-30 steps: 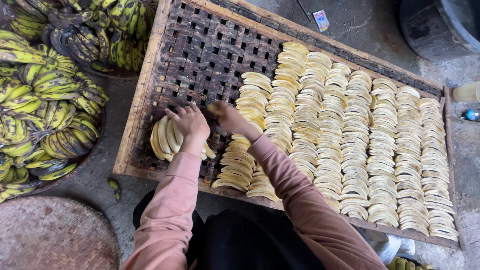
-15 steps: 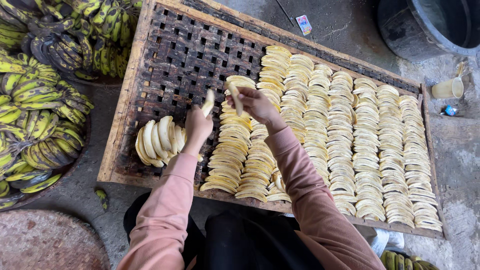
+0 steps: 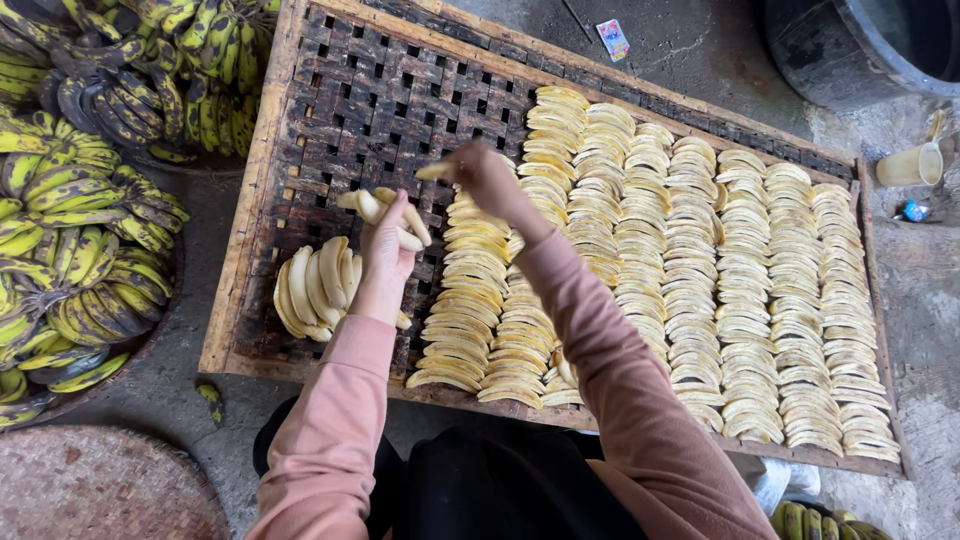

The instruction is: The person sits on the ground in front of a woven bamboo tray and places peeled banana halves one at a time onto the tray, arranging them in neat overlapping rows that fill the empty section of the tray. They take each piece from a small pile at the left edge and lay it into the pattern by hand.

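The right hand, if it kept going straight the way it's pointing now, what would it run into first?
The right hand, holding a banana slice, points up and left over the rack. Going on, it would probably meet only the bare dark lattice of the wooden drying rack; its height above the rack is unclear.

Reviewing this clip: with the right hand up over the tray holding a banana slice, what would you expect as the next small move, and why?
Probably the right hand lowers its banana slice onto the upper end of the unfinished row. That row stops short of the full rows to its right, and bare woven tray lies just beyond it. The left hand holds more slices close by, ready to pass over.
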A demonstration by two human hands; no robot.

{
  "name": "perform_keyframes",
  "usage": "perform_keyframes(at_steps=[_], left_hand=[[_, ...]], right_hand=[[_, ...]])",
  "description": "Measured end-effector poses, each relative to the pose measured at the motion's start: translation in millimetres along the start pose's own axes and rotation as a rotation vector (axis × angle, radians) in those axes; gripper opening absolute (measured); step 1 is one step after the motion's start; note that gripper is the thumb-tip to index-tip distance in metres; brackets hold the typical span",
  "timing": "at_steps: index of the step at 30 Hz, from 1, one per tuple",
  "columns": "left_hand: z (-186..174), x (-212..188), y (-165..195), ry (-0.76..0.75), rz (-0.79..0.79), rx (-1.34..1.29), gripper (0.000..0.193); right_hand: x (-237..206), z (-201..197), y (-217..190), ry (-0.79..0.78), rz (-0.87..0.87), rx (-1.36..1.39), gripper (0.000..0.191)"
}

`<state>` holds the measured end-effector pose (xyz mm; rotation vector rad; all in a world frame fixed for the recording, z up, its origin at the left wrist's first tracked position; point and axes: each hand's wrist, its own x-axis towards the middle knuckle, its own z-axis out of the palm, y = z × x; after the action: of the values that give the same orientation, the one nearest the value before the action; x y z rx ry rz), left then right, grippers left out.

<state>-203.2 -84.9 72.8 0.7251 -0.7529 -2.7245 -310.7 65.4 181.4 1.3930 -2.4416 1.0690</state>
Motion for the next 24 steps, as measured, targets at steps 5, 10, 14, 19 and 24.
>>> perform_keyframes(at_steps=[5, 10, 14, 19, 24], left_hand=[[27.5, -25.8, 32.7, -0.077, 0.090, 0.175, 0.037], [50.0, -39.3, 47.0, -0.133, 0.144, 0.218, 0.034], [49.8, -40.4, 49.6, -0.110, 0.182, 0.326, 0.036], [49.4, -41.6, 46.7, -0.108, 0.180, 0.352, 0.040], [54.6, -46.9, 44.9, -0.159, 0.190, 0.358, 0.044]], right_hand=[[46.5, -22.0, 77.3, -0.214, 0.406, 0.114, 0.018], [51.9, -22.7, 94.1, -0.281, 0.367, -0.043, 0.022], [50.1, -24.9, 104.1, -0.388, 0.411, -0.061, 0.022], [47.0, -18.4, 102.9, -0.275, 0.326, -0.132, 0.029], [43.4, 10.6, 74.8, -0.321, 0.150, -0.261, 0.016]])
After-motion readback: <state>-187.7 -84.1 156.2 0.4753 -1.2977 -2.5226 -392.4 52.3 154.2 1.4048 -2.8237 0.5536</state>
